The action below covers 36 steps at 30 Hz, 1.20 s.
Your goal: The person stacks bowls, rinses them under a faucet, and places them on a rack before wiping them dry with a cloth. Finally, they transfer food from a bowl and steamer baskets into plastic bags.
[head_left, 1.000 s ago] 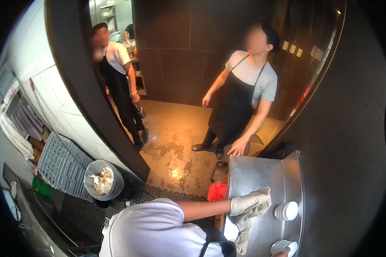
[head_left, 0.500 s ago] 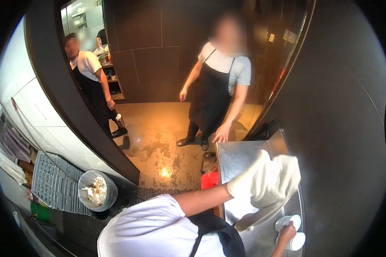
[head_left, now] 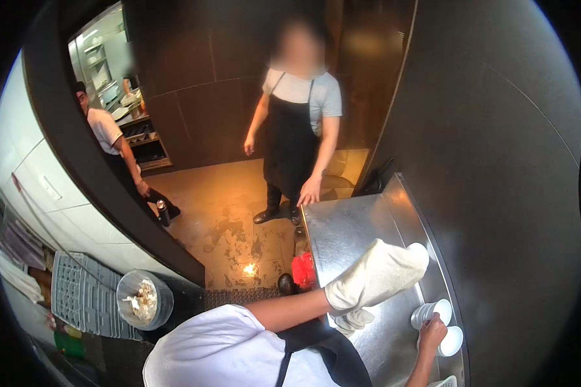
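A cream cloth [head_left: 371, 277] is draped round my left hand, hiding its fingers, and a loose end hangs toward the steel counter [head_left: 345, 226]. At the cloth's far end a white round rim [head_left: 418, 254], like a cup's, shows partly; whether the hand grips it is hidden. My right hand [head_left: 432, 332] is closed on a stack of white cups [head_left: 423, 316] at the counter's right side. Another stack of white cups [head_left: 451, 341] stands close beside it, near the wall.
A co-worker in a black apron [head_left: 294, 129] rests a hand on the counter's far corner. Another person [head_left: 106, 132] stands in the doorway at left. Grey racks [head_left: 87, 293] and a clear bin of waste [head_left: 145, 303] are at left. A red object [head_left: 303, 269] sits beside the counter.
The view has shifted right. The cloth has moved from a loose, spread shape to lying closer round my left hand, and the white rim now shows at its end. My right hand stays at the cups.
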Each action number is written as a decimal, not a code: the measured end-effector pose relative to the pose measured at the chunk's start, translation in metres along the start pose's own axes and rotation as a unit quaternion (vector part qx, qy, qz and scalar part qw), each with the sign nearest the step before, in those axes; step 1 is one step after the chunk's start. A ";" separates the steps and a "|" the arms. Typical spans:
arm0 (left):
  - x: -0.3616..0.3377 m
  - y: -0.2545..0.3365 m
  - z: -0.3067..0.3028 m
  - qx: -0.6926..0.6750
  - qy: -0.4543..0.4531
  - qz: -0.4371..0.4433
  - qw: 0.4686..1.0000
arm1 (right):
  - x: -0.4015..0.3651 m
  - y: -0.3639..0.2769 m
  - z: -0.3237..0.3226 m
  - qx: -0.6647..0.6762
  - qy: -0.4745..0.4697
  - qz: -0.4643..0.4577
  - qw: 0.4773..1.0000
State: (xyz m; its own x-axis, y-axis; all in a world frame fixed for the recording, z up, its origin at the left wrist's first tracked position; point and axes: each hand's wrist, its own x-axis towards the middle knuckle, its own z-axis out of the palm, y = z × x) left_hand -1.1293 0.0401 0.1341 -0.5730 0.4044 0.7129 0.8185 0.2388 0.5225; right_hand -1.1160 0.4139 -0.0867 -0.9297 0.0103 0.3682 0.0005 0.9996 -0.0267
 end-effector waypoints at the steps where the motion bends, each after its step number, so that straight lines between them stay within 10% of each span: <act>1: -0.010 -0.019 0.009 -0.236 0.030 -0.053 0.970 | 0.001 -0.001 -0.007 -0.001 0.003 0.006 1.000; 4: -0.056 -0.109 0.044 -0.739 0.144 -0.157 0.639 | 0.003 -0.011 -0.041 -0.009 -0.003 0.037 0.999; 5: -0.040 -0.088 0.018 -0.708 0.116 -0.051 0.695 | 0.004 -0.016 -0.054 -0.008 0.012 0.032 0.999; 9: -0.044 -0.099 0.046 -0.652 0.173 -0.240 0.698 | 0.005 -0.056 -0.119 0.028 0.061 0.007 0.998; 18: -0.058 -0.063 0.148 -0.665 -0.045 -0.182 0.723 | -0.004 -0.148 -0.151 0.157 0.089 -0.201 0.963; 19: -0.058 -0.066 0.144 -0.632 -0.066 -0.155 0.756 | -0.005 -0.150 -0.148 0.160 0.093 -0.202 0.962; 20: -0.062 -0.069 0.137 -0.404 -0.044 -0.050 0.912 | -0.006 -0.150 -0.146 0.163 0.096 -0.205 0.960; 22: -0.062 -0.063 0.104 -0.167 -0.030 -0.010 0.985 | -0.007 -0.154 -0.144 0.174 0.098 -0.204 0.959; 36: -0.082 -0.105 0.089 -0.272 0.029 -0.119 0.955 | 0.013 -0.176 -0.130 0.206 0.059 -0.262 0.941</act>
State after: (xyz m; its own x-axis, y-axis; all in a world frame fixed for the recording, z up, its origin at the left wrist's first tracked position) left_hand -1.1643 0.0607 -0.0210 -0.7547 0.3417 0.5600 0.5317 -0.1815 0.8273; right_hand -1.0798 0.2413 0.0438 -0.7155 -0.4544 0.5307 -0.6120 0.7740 -0.1624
